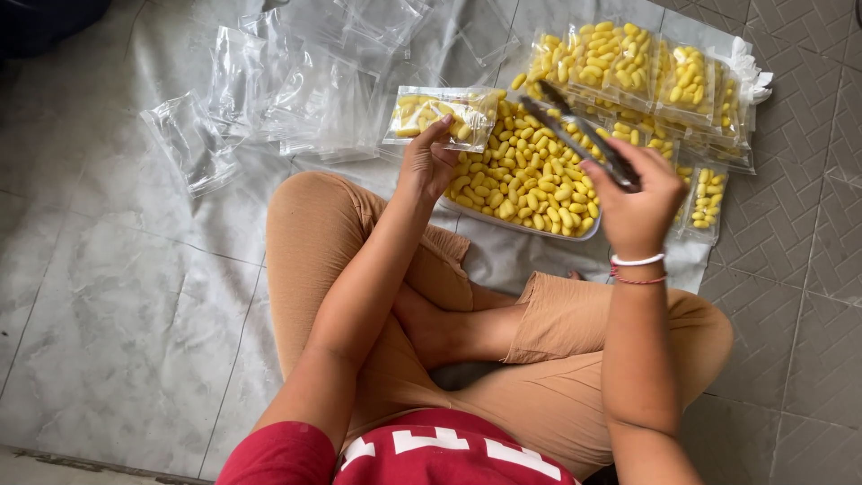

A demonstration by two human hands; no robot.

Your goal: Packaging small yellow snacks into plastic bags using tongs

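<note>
My left hand (427, 160) holds a small clear bag (440, 115) partly filled with yellow oval pieces, just left of a clear tray. My right hand (636, 199) grips metal tongs (579, 133) whose tips reach over the tray (516, 224), which is heaped with the same yellow pieces (525, 175). The tong tips look empty. I sit cross-legged on the floor in tan trousers with the tray in front of my knees.
Several filled clear bags (646, 72) lie stacked behind and right of the tray. A loose pile of empty clear bags (287, 81) covers the floor at the upper left. A pale plastic sheet (117, 296) covers the tiled floor.
</note>
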